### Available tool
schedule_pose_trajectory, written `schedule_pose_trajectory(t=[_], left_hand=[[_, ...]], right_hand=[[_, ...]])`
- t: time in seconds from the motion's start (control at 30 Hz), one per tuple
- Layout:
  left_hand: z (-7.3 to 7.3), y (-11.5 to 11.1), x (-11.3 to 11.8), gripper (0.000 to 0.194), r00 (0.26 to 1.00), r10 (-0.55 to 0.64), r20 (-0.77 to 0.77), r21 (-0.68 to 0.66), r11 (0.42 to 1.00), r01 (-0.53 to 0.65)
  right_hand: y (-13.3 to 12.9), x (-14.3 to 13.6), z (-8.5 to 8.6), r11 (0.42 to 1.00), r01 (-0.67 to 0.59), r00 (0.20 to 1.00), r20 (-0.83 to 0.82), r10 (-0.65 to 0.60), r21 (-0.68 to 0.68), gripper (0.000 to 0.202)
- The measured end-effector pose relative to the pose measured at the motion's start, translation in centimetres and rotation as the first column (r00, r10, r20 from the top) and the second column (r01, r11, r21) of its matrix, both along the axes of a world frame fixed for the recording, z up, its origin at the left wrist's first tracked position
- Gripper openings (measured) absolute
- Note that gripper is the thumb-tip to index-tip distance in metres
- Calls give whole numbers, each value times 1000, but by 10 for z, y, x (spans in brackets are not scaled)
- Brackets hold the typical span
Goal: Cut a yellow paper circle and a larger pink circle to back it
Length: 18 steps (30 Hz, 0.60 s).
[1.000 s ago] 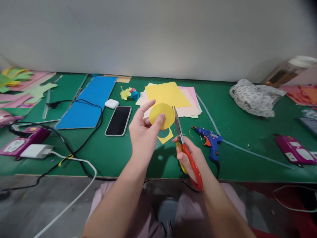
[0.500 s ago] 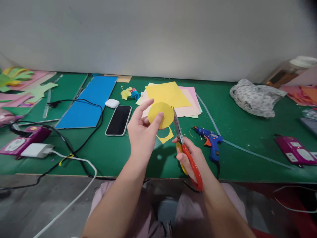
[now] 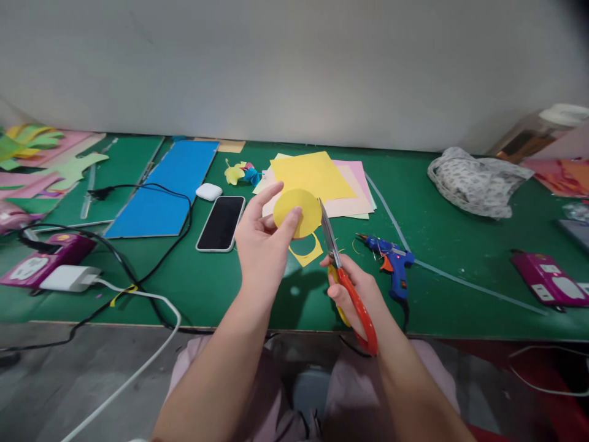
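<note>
A round yellow paper disc is pinched between the thumb and fingers of my left hand, raised above the table. My right hand grips a pair of scissors with red handles, its blades pointing up beside the disc's right edge. Whether the blades touch the paper I cannot tell. Below the disc lies a curved yellow paper offcut. Behind it is a stack of paper with a yellow sheet on top of pink sheets.
A blue glue gun lies right of my right hand. To the left are a phone, a white earbud case, a blue board and cables. Purple power strips sit at both sides. A patterned cloth bundle rests at the back right.
My left hand and the yellow disc have shifted very slightly left. The scissors stay in nearly the same place by the disc's edge.
</note>
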<state>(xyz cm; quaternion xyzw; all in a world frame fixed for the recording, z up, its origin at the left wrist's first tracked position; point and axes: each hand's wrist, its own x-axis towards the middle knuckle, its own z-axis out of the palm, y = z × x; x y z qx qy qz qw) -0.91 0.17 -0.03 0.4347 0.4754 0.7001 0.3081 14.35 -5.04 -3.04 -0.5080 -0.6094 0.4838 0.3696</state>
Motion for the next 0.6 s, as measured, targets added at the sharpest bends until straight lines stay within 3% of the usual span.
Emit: schedule_pose_trajectory(t=[0.6], left_hand=[[0, 1, -4, 44, 1000, 1, 10, 2, 1000, -1]], right_hand=[[0, 1, 1, 999, -27, 999, 35, 27, 17, 70]])
